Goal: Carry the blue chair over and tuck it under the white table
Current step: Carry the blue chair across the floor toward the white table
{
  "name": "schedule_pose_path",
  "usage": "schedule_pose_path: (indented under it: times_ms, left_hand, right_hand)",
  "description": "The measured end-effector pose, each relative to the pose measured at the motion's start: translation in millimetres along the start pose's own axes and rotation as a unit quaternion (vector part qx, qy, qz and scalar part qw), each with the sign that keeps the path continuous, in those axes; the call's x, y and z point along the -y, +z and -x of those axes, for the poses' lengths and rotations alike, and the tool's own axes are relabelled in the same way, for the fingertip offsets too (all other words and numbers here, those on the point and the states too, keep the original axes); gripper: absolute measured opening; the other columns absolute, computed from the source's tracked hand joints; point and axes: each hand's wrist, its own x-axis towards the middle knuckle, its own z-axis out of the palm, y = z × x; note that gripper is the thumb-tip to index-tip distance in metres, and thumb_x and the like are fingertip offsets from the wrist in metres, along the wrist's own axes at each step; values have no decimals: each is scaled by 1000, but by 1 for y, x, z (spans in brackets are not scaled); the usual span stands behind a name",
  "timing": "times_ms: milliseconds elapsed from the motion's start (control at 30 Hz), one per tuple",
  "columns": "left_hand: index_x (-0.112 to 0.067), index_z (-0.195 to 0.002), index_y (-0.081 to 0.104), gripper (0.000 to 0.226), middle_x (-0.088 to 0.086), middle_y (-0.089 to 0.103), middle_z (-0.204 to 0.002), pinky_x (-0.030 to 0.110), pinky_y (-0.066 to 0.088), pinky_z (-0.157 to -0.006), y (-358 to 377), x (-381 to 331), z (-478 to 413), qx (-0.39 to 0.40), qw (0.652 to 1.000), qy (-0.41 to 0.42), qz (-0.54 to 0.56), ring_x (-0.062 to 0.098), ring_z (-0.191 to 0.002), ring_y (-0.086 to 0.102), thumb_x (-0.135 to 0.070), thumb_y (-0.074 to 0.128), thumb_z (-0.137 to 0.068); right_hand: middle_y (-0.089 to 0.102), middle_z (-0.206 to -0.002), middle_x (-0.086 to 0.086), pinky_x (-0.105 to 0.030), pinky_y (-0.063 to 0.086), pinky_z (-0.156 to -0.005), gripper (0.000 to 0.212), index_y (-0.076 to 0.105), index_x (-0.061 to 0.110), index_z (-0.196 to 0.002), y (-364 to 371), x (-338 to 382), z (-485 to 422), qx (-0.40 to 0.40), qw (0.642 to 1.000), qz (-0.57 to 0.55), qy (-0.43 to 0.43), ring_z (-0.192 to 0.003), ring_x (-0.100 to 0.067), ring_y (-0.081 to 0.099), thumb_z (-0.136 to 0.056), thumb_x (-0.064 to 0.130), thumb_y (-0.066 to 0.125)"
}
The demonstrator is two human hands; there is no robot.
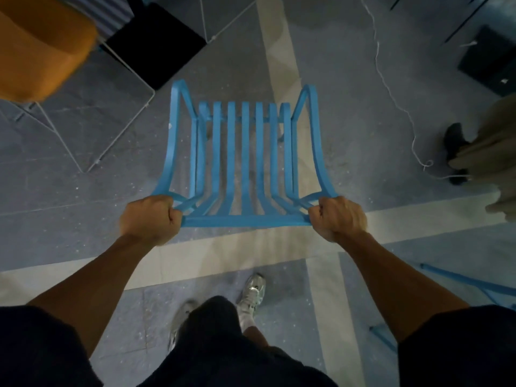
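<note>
The blue chair [245, 163], made of slatted metal strips, hangs in front of me above the grey floor, seen from over its backrest. My left hand [150, 219] is clenched around the left end of the backrest's top rail. My right hand [337, 219] grips the right end of the same rail. Both arms are stretched forward. The chair's seat and legs lie beyond the slats and are mostly hidden. No white table is in view.
An orange upholstered chair [42, 46] on a white wire frame stands at the upper left. A black mat [156, 43] lies behind it. A white cord [391, 93] trails across the floor at right, near another person's dark shoe [455, 141]. Blue chair legs [460, 280] show at lower right.
</note>
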Motion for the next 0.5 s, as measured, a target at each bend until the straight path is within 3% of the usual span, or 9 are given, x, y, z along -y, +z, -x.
schedule_pose_path:
  times_ms: [133, 500]
  left_hand:
    - [-22, -63, 46, 24, -2, 43, -58, 30, 36, -50, -2, -34, -32, -17, 1000, -20, 13, 25, -46, 41, -39, 35, -77]
    - [-16, -65, 54, 30, 8, 57, -58, 32, 45, -49, -4, -98, -121, -36, 998, -50, 21, 30, -46, 50, -37, 37, -77]
  right_hand:
    - [49, -65, -2, -36, 41, -57, 29, 49, 26, -76, -17, -30, -41, -1, 1000, 4, -18, -56, -28, 52, -81, 49, 32]
    - [45, -54, 2, -33, 41, -49, 38, 54, 22, -69, -53, -93, -156, -13, 998, 10, -64, -47, -22, 50, -80, 48, 29]
